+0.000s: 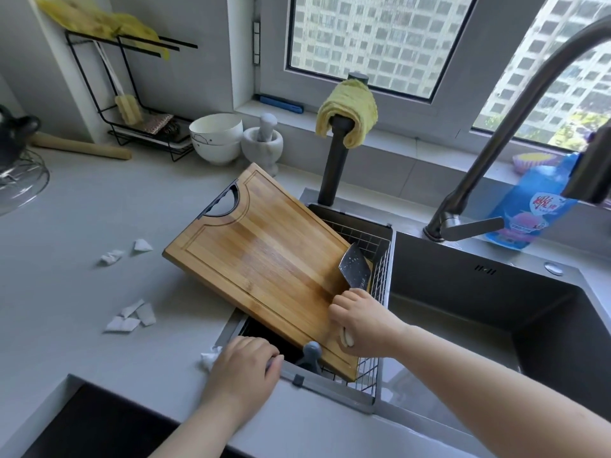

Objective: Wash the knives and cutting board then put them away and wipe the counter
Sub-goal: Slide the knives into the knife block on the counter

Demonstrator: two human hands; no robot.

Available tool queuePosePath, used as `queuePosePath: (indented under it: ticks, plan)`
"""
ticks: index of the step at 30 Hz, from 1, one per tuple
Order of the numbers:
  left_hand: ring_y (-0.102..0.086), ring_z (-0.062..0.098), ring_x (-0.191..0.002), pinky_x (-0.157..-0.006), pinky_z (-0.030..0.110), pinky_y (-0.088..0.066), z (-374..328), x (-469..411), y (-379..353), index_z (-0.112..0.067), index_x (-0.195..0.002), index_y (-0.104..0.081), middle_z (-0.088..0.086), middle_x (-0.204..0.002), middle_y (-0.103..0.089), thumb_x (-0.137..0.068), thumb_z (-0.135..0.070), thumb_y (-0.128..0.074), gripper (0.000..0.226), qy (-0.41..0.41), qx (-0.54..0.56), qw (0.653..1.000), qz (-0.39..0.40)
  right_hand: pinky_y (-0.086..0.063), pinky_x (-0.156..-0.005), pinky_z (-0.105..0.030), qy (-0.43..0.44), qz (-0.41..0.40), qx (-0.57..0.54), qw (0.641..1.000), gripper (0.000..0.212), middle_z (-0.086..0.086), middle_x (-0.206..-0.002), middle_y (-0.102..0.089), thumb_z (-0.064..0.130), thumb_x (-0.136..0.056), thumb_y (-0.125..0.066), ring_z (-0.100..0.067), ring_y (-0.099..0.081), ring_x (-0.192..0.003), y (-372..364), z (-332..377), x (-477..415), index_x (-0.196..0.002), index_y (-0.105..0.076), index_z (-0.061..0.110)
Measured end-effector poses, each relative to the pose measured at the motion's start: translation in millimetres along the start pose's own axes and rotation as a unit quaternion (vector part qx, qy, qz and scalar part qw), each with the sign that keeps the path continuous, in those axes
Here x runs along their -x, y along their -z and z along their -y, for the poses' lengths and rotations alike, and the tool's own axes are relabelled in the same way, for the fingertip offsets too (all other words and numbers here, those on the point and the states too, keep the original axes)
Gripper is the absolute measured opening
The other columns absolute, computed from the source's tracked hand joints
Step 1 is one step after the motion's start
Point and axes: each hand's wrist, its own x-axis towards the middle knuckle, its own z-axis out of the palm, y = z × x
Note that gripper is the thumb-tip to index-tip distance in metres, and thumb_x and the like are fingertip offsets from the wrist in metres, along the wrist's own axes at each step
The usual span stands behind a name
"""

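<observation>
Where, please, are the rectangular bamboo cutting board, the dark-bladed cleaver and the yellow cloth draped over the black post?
rectangular bamboo cutting board (pixel 264 259), head view, middle of its top face.
dark-bladed cleaver (pixel 354 267), head view, flat of its blade.
yellow cloth (pixel 350 104), head view, fold over the post's top.

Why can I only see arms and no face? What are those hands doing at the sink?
The camera sits on a person's head and looks down, so you see only their own arms. The right hand has its grip on the handle of a wide knife, whose blade is at the edge of the wooden cutting board. The board leans from the grey counter over a wire basket in the sink. The left hand rests on the sink's front edge; I can't tell if it holds anything. White paper scraps lie on the counter.
</observation>
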Motion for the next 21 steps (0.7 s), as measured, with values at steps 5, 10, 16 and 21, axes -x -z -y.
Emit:
queuePosePath:
  ticks: [5,10,16,21]
  plan:
    - [-0.055,-0.003,-0.054,-0.054,0.008,-0.040,0.0,-0.2,-0.3,-0.035,-0.052,-0.060,-0.025,-0.053,-0.054,-0.071,-0.040,-0.038,0.030,0.003,0.024,1.000,0.005,-0.054,-0.080,-0.042,-0.088,-0.217,-0.142,0.962,0.020,-0.004,-0.070,-0.061,0.005,-0.061,-0.075,-0.023,-0.062,-0.065,8.8,-7.5,-11.8,-0.073,-0.059,0.007]
    - [-0.053,-0.002,-0.051,-0.051,0.011,-0.036,0.5,-0.6,1.2,-0.034,-0.051,-0.058,-0.022,-0.051,-0.052,-0.072,-0.039,-0.039,0.028,0.022,0.032,0.999,0.013,-0.045,-0.066,-0.023,-0.283,-0.355,-0.401,0.796,0.035,0.005,-0.074,-0.048,-0.003,-0.084,-0.058,-0.017,-0.051,-0.073,60.7,-16.1,-23.1,-0.073,-0.041,0.027]
    - [-0.054,0.002,-0.058,-0.055,0.009,-0.027,1.8,1.7,-0.5,-0.033,-0.058,-0.060,-0.026,-0.057,-0.045,-0.075,-0.040,-0.037,0.030,0.041,0.052,0.997,0.026,-0.053,-0.057,-0.023,-0.303,-0.494,-0.418,0.699,0.030,0.005,-0.065,-0.048,0.007,-0.089,-0.056,-0.002,-0.055,-0.051,137.7,-49.3,-7.6,-0.072,-0.039,0.025]
    - [-0.055,0.002,-0.054,-0.055,0.008,-0.026,1.4,1.5,-0.3,-0.033,-0.055,-0.060,-0.021,-0.054,-0.056,-0.073,-0.038,-0.038,0.029,0.025,0.052,0.998,0.013,-0.036,-0.033,-0.020,-0.235,-0.640,-0.516,0.518,0.027,0.008,-0.035,-0.046,0.015,-0.083,-0.055,-0.006,-0.042,-0.030,190.9,-59.7,34.0,-0.062,-0.039,0.016]
